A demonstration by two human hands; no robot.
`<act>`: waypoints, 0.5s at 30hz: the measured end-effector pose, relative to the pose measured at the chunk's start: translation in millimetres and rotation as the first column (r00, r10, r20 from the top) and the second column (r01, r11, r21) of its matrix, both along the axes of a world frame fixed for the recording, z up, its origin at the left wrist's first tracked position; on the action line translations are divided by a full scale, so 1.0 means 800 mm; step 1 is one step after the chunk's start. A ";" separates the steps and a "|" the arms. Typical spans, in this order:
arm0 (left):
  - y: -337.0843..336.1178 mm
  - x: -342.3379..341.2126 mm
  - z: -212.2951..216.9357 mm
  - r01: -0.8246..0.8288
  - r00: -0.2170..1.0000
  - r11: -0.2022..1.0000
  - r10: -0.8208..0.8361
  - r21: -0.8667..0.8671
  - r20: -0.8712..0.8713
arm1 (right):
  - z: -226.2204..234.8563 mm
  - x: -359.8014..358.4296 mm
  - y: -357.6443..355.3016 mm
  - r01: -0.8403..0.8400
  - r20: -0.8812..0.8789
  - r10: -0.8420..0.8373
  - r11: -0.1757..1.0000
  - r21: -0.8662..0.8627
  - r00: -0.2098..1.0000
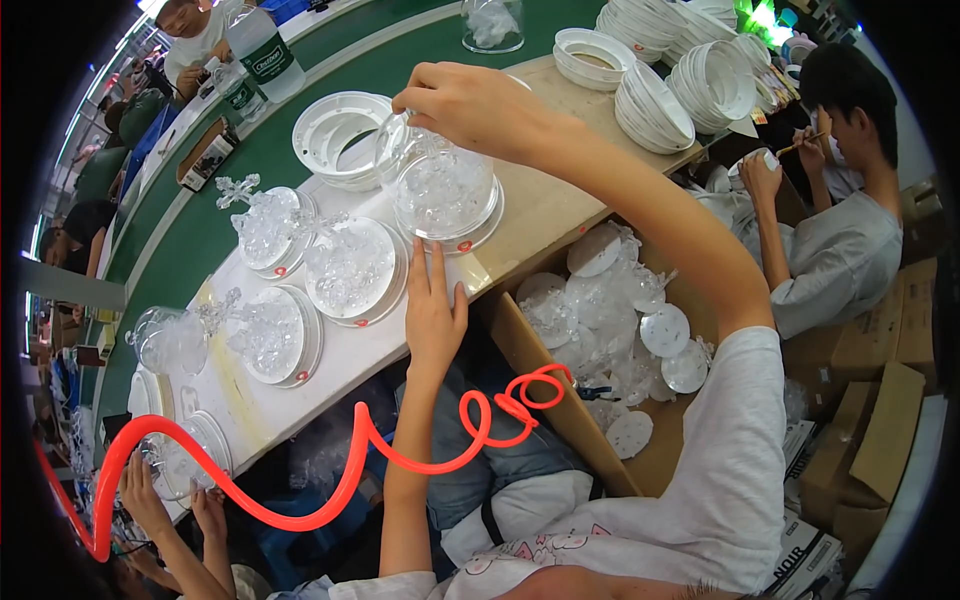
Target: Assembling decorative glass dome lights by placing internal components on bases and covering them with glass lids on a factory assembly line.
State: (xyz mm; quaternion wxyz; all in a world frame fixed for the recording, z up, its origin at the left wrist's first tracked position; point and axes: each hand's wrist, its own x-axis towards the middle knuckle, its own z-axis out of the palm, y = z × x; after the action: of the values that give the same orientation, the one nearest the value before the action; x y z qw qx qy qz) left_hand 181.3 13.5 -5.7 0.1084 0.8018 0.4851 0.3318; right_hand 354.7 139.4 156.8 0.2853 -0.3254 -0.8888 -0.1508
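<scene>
My right hand point(455, 105) reaches across the top of a clear dome cover point(395, 155), its fingers closed on the upper end. The dome is tilted over a white round base point(475, 238) with a pile of clear crystal-like pieces point(445, 190) on it. At the near rim of this base, my left hand point(434, 315) has its fingers stretched out, the tips touching the edge. Beside it on the white worktop stand similar white bases with clear pieces, among them one base point(350, 268) close to my left hand. A white ring point(335, 125) sits just behind the dome.
Stacked white rings point(650, 105) occupy the bench's far right. An open carton point(545, 345) of clear parts stands by my right side. A coiled red air hose point(350, 470) crosses in front. Co-workers sit nearby; another person's hands point(145, 495) work at lower left.
</scene>
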 end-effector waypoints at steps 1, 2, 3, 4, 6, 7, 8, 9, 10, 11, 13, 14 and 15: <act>0.000 0.001 0.000 0.000 1.000 1.000 0.000 -0.006 0.000 | 0.000 0.000 -0.001 0.001 0.001 -0.001 1.000 0.000 1.000; 0.000 0.001 -0.001 0.001 1.000 1.000 -0.001 -0.005 0.001 | 0.001 0.001 -0.002 -0.010 -0.025 0.009 1.000 -0.023 1.000; 0.000 0.001 0.000 0.002 1.000 1.000 -0.002 -0.010 0.005 | 0.001 0.001 -0.002 -0.022 -0.051 0.020 0.999 -0.045 0.998; 0.000 0.001 0.000 0.004 1.000 1.000 -0.004 -0.016 0.010 | 0.001 0.002 -0.001 -0.021 -0.051 0.019 0.999 -0.044 0.999; 0.000 0.001 0.000 0.007 1.000 1.000 -0.007 -0.014 0.021 | 0.000 0.002 0.000 0.013 -0.055 -0.014 1.000 -0.013 0.998; 0.000 0.002 0.001 0.010 0.999 1.000 -0.010 -0.012 0.031 | 0.000 0.002 0.001 0.015 -0.054 -0.015 1.000 -0.012 0.998; 0.000 0.002 0.001 0.012 0.999 1.000 -0.012 -0.012 0.032 | 0.000 0.003 0.002 0.022 -0.044 -0.022 1.000 -0.001 0.999; 0.000 0.002 0.002 0.002 0.998 1.000 -0.001 -0.012 0.063 | 0.001 0.003 0.004 0.026 -0.036 -0.026 1.000 0.012 0.999; 0.000 0.002 0.003 -0.009 0.996 1.000 0.010 -0.013 0.093 | 0.002 0.003 0.006 0.026 -0.038 -0.026 1.000 0.014 0.999; 0.000 0.001 0.005 -0.008 0.996 1.000 0.009 -0.011 0.092 | 0.003 0.003 0.007 -0.013 -0.041 0.013 1.000 -0.001 0.999; 0.000 0.002 0.005 0.020 0.999 1.000 -0.019 -0.010 0.041 | 0.005 0.005 0.009 -0.044 -0.042 0.043 0.999 -0.020 0.998; 0.001 0.004 0.004 0.024 0.999 1.000 -0.024 -0.011 0.042 | 0.006 0.005 0.011 -0.028 0.004 0.028 0.999 -0.024 1.000; 0.002 0.003 0.003 0.023 0.999 1.000 -0.023 -0.004 0.031 | 0.009 0.003 0.013 -0.013 0.046 0.015 1.000 -0.027 0.999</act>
State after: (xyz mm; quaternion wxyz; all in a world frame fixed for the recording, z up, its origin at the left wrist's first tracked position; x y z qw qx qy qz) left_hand 183.7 14.8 -3.7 0.1216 0.8019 0.4746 0.3421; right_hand 357.3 149.8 163.8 0.2614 -0.3193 -0.8993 -0.1445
